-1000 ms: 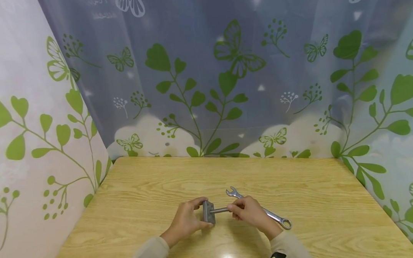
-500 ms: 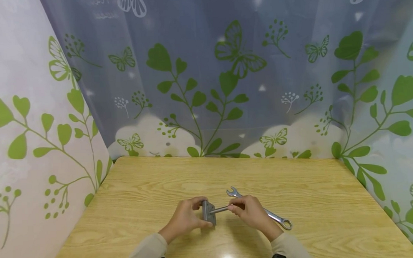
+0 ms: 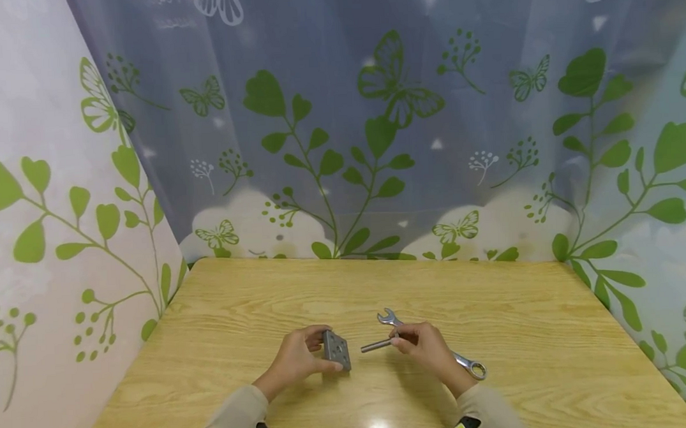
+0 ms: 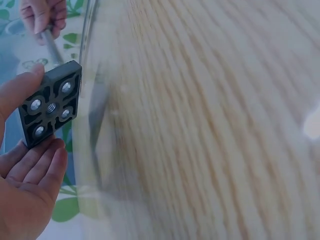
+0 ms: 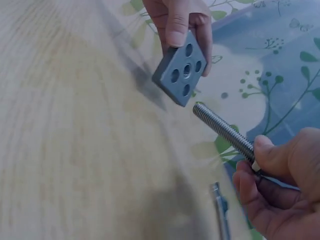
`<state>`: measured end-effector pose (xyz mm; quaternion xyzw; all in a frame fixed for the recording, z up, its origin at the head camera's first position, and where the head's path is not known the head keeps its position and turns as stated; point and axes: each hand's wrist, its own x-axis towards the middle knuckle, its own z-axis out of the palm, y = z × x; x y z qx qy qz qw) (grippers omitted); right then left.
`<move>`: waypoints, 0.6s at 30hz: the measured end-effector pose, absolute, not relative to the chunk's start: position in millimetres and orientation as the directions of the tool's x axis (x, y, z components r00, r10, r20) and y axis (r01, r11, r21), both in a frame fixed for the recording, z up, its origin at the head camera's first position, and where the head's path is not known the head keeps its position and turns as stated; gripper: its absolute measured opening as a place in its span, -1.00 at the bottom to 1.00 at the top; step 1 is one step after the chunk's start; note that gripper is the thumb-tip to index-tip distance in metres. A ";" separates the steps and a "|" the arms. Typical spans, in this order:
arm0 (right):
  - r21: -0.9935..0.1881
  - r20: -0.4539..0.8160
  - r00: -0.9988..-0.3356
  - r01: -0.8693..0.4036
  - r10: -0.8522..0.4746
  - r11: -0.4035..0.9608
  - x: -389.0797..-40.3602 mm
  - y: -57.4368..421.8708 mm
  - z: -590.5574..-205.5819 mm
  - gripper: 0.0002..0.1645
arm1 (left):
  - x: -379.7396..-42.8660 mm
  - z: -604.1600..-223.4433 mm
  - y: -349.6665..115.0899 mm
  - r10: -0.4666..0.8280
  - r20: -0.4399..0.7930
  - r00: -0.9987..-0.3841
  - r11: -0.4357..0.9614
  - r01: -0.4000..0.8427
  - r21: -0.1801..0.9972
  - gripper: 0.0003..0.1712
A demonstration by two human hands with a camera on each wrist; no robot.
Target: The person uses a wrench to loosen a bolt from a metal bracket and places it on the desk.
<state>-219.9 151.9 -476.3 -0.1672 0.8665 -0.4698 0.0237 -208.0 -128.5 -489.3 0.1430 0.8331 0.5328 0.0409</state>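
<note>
In the head view my left hand (image 3: 294, 358) holds a dark grey square plate (image 3: 336, 351) by opposite edges, tilted above the table. Seen from the left wrist, its ribbed face has a threaded centre hole (image 4: 51, 107) and a smaller hole near each corner. To the right, my right hand (image 3: 426, 349) pinches a bolt (image 3: 375, 346) by its far end, between thumb and fingers. The right wrist view shows its long threaded shank (image 5: 222, 129) pointing at the plate, with a gap between them. The fingers partly cover the bolt's head.
A combination wrench (image 3: 470, 366) lies on the wooden table (image 3: 255, 301) beyond my right hand, which covers its middle. Behind the table hangs a blue-grey curtain (image 3: 342, 195) printed with leaves and butterflies.
The bolt has come out of the plate's centre. My left hand has shifted left with the plate, and my right hand right with the bolt. The wrench has stayed put.
</note>
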 end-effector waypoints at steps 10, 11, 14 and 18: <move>-0.833 0.015 -0.955 -0.176 -0.296 0.525 -219.6 151.7 -498.4 -0.80 | -210.8 -496.9 -133.2 0.298 0.047 -0.953 0.442 0.181 0.878 -0.13; -0.833 0.008 -0.955 -0.171 -0.298 0.526 -219.7 151.5 -499.5 -0.78 | -211.6 -497.7 -134.3 0.307 0.049 -0.950 0.458 0.192 0.868 -0.13; -0.839 0.003 -0.963 -0.150 -0.270 0.523 -219.8 150.1 -501.8 -0.74 | -214.1 -500.2 -136.4 0.329 0.044 -0.943 0.538 0.226 0.812 -0.12; -0.861 0.027 -0.977 -0.131 -0.213 0.491 -220.6 146.9 -503.2 -0.71 | -215.3 -503.1 -136.6 0.347 0.024 -0.937 0.614 0.246 0.750 -0.09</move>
